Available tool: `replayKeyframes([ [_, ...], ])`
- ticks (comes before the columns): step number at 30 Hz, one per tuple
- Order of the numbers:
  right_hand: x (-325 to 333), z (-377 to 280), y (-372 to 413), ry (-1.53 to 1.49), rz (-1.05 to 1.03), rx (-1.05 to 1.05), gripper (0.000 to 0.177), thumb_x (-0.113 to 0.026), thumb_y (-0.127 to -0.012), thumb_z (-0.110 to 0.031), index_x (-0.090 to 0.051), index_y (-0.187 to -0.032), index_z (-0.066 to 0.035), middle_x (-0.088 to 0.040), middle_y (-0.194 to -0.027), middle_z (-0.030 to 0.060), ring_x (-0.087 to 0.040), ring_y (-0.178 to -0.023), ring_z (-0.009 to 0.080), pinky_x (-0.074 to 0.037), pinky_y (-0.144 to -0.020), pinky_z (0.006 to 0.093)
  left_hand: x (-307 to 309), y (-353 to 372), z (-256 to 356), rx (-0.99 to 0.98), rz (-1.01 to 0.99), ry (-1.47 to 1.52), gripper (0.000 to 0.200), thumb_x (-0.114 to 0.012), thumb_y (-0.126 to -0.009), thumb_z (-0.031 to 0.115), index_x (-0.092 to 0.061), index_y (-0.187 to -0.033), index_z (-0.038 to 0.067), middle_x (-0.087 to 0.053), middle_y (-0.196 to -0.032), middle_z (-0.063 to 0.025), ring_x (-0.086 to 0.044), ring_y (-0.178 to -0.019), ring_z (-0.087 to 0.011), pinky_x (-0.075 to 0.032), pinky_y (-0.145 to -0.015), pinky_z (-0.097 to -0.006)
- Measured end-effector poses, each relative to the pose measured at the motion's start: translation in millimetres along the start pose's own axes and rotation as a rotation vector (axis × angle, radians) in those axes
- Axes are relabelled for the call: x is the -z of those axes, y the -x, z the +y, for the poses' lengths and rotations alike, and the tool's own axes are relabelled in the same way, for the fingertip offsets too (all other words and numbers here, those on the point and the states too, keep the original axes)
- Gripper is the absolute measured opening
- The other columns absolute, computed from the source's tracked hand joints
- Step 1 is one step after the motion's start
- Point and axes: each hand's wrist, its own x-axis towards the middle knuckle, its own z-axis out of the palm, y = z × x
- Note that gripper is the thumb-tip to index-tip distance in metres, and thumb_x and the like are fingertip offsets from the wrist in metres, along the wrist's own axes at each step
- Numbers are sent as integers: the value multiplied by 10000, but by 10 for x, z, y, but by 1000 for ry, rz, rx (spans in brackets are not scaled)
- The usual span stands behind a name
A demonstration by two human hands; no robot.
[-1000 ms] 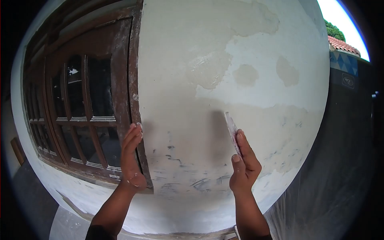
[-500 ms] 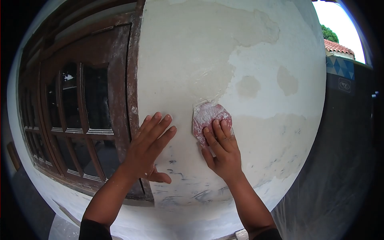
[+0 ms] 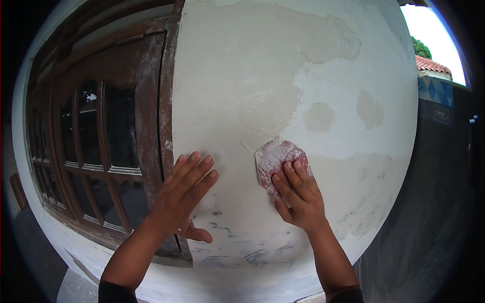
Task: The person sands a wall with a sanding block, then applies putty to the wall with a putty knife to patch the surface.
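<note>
My right hand point(image 3: 298, 194) presses a reddish, dust-whitened piece of sandpaper point(image 3: 275, 154) flat against the plastered wall point(image 3: 242, 76), fingers spread over its lower part. The paper lies just below a patch of rough, peeling plaster. My left hand point(image 3: 184, 194) rests flat and open on the wall right beside the brown wooden window frame point(image 3: 169, 101), holding nothing.
A dark brown window point(image 3: 101, 136) with small glass panes fills the left. The wall shows white and beige patches and dark scuff marks low down. A dark sheet or fence point(image 3: 439, 166) stands at the right, with a tiled roof point(image 3: 434, 65) beyond.
A second ago my right hand held the sandpaper edge-on away from the wall; now it presses it flat. Since half a second ago it slid slightly right and down. My left hand flattened onto the wall.
</note>
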Motion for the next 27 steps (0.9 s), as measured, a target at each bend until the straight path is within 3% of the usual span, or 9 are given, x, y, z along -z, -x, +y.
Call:
replayKeyframes([
  [3, 50, 74, -128, -21, 52, 33, 471, -729, -781, -166, -697, -1251, -144, -587, -1396, 125, -509, -1345, 303, -443, -1068, 460, -1, -17, 4, 8, -8, 2, 1097, -424, -765, 899, -447, -1466, 56, -415, -1530, -180, -344, -1447, -379, -253, -1177, -541],
  [6, 59, 116, -352, 24, -48, 67, 446, -716, -775, -157, -717, -1221, -147, -609, -1368, 130, -522, -1334, 305, -453, -1059, 456, -18, -48, 40, 17, -19, 0, 1097, -414, -768, 900, -441, -1470, 58, -414, -1530, -179, -344, -1447, -377, -250, -1178, -545],
  [14, 165, 152, -395, -8, 17, 51, 454, -712, -758, -144, -720, -1212, -147, -610, -1369, 121, -531, -1326, 307, -467, -1047, 456, -2, -56, 86, 18, -10, 5, 1100, -405, -768, 902, -447, -1463, 50, -426, -1521, -174, -353, -1442, -374, -252, -1177, -550],
  [16, 136, 129, -460, -25, -65, 128, 452, -708, -756, -134, -720, -1207, -151, -611, -1366, 119, -527, -1330, 298, -468, -1050, 459, -22, -79, 96, 9, -15, 1, 1098, -406, -772, 899, -445, -1463, 46, -429, -1520, -170, -359, -1440, -371, -258, -1175, -551],
  [22, 232, 213, -135, 7, -29, 85, 427, -720, -783, -153, -709, -1210, -161, -591, -1391, 97, -509, -1346, 273, -484, -1030, 453, 15, -13, 122, 5, -42, -1, 1081, -437, -778, 882, -443, -1463, 45, -428, -1522, -166, -364, -1438, -369, -259, -1174, -550],
  [27, 133, 114, -448, -16, -60, 171, 426, -722, -790, -159, -706, -1215, -163, -588, -1396, 94, -509, -1346, 271, -486, -1025, 453, -81, -82, 163, 25, -43, 1, 1076, -444, -783, 878, -440, -1466, 47, -434, -1517, -166, -361, -1440, -368, -257, -1176, -547],
])
